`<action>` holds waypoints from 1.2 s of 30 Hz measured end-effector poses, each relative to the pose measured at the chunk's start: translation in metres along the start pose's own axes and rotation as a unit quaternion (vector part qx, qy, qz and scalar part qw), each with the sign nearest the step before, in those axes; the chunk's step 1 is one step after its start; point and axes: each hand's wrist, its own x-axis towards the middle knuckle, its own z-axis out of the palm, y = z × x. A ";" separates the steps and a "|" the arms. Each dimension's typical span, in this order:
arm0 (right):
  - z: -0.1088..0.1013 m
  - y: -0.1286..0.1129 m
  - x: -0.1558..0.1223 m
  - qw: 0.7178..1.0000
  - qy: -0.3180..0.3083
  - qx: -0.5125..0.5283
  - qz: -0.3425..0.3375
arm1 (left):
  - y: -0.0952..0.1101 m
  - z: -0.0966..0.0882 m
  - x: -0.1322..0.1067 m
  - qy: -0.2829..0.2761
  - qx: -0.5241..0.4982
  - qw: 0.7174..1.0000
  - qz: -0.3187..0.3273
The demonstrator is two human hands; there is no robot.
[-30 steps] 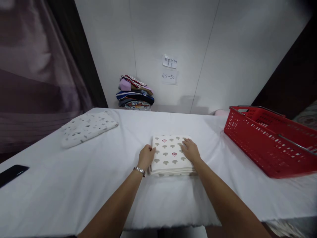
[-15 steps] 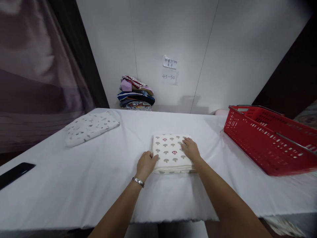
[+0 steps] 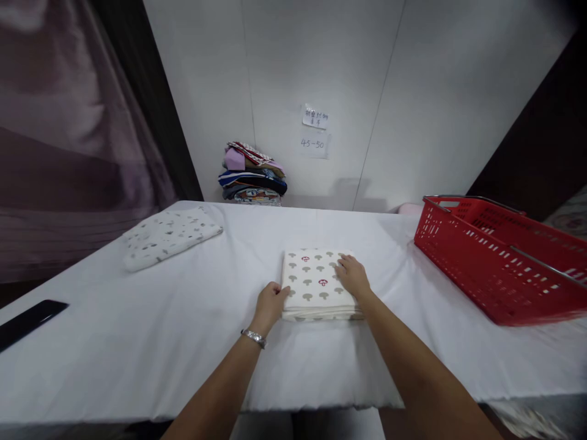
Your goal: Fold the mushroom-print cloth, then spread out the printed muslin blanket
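A folded white cloth (image 3: 316, 284) with grey and red mushroom prints lies as a flat square on the covered table, its layers showing along the near edge. My left hand (image 3: 270, 304), a silver bracelet at its wrist, is at the left edge of this cloth. Its thumb touches the edge and stands apart from the fingers. On the cloth's right side my right hand (image 3: 354, 278) lies open, fingers stretched over the top layer. Farther left rests another folded white cloth (image 3: 172, 235) with small grey prints.
A red plastic basket (image 3: 477, 269) with metal handles stands at the right. A black phone-like slab (image 3: 30, 322) lies at the left edge of the white tablecloth (image 3: 183, 342). Behind the table is a stack of folded fabrics (image 3: 252, 174) by the wall, with paper notes (image 3: 315, 131) above.
My left hand has shifted slightly left, its thumb drawing back to the cloth's edge. My right hand and the folded cloth stay in place.
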 end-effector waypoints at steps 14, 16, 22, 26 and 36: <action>0.003 0.003 0.000 1.000 0.008 0.011 -0.004 | 0.009 -0.011 -0.022 -0.021 0.098 0.994 0.042; 0.003 0.003 0.000 1.000 0.009 0.012 -0.005 | 0.010 -0.012 -0.024 0.002 0.120 0.990 0.068; 0.001 0.001 0.000 1.000 0.005 0.004 0.000 | 0.007 -0.010 -0.026 0.029 0.098 0.992 0.080; 0.000 0.000 0.000 1.000 0.003 0.008 0.002 | 0.008 -0.009 -0.026 -0.022 -0.060 0.998 -0.002; 0.000 -0.001 0.000 1.000 0.009 0.008 -0.002 | -0.001 -0.014 -0.032 -0.084 -0.209 0.967 -0.122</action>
